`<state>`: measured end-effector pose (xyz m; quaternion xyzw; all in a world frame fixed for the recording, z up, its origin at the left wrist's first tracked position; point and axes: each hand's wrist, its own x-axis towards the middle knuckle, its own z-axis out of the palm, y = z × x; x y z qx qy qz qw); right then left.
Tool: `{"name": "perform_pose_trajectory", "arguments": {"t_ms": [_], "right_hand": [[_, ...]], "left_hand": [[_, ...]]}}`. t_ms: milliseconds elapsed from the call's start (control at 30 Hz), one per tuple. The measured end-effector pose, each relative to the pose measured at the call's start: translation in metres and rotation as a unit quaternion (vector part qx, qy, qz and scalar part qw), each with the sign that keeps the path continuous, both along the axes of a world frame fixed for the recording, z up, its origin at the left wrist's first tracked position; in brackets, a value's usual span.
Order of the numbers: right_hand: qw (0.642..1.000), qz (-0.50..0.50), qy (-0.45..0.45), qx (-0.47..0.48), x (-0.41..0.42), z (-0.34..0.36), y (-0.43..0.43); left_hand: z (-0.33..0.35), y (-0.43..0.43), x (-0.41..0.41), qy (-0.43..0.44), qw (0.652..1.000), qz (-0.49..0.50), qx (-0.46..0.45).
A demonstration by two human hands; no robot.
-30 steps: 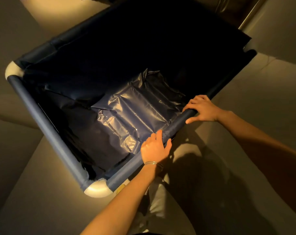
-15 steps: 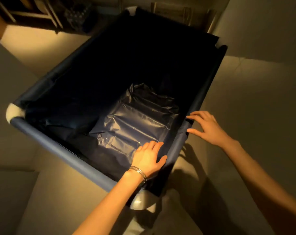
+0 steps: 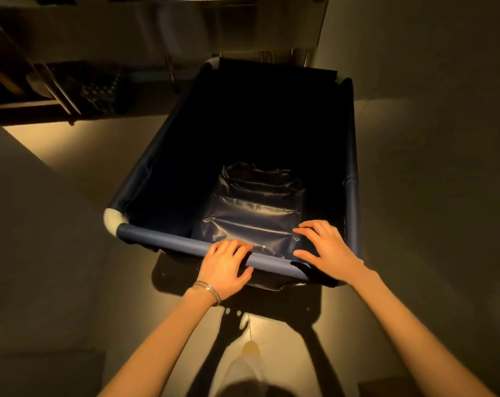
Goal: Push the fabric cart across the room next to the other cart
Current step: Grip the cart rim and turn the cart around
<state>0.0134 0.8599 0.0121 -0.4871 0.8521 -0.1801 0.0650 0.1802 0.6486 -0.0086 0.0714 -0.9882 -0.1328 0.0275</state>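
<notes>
The fabric cart (image 3: pixel 163 241) is a deep dark-blue fabric bin with a padded tube rim and white corner pieces, standing right in front of me. A shiny dark plastic package (image 3: pixel 257 213) lies on its bottom. My left hand (image 3: pixel 224 266), a bracelet on its wrist, lies on the near rim with fingers curled over the tube. My right hand (image 3: pixel 326 247) hovers over the near right corner of the rim, fingers spread, and I cannot tell whether it touches. No second cart is recognisable in the dim room.
A dark shelf unit (image 3: pixel 51 90) with metal legs and dark items stands at the far left. A metal counter or cabinet front (image 3: pixel 243 30) runs behind the cart. A wall (image 3: pixel 429 67) rises on the right. Lit floor (image 3: pixel 94 150) lies left of the cart.
The cart has swung round so its short end faces me. My left hand has gone from the corner area onto the near rim, and my right hand has moved from the side rail to the near corner.
</notes>
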Motion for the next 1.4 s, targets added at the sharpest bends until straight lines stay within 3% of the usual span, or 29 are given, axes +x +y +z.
{"name": "perform_pose_trajectory", "arguments": {"t_ms": [167,300,500,700,967,1400], "right_hand": [[1.000,-0.019,-0.014,0.003,0.058,-0.015,-0.028],[0.995,-0.089,-0.034,0.035,0.106,-0.029,-0.045],[0.961,-0.196,-0.029,0.193,0.114,-0.043,-0.074],[0.939,-0.285,0.024,0.192,0.123,-0.057,-0.105],[0.939,-0.317,0.036,0.126,0.184,-0.066,-0.087],[0.949,-0.279,0.068,0.128,0.332,-0.070,-0.021]], "left_hand": [[-0.011,-0.043,0.037,-0.009,0.998,0.026,-0.058],[-0.006,-0.077,0.053,-0.076,0.994,-0.004,-0.078],[-0.018,-0.143,0.045,-0.122,0.989,-0.034,-0.076],[-0.038,-0.154,0.043,-0.045,0.998,0.003,-0.033],[-0.054,-0.138,0.101,0.046,0.998,-0.002,-0.034],[-0.060,-0.065,0.256,0.054,0.996,0.017,-0.072]]}}
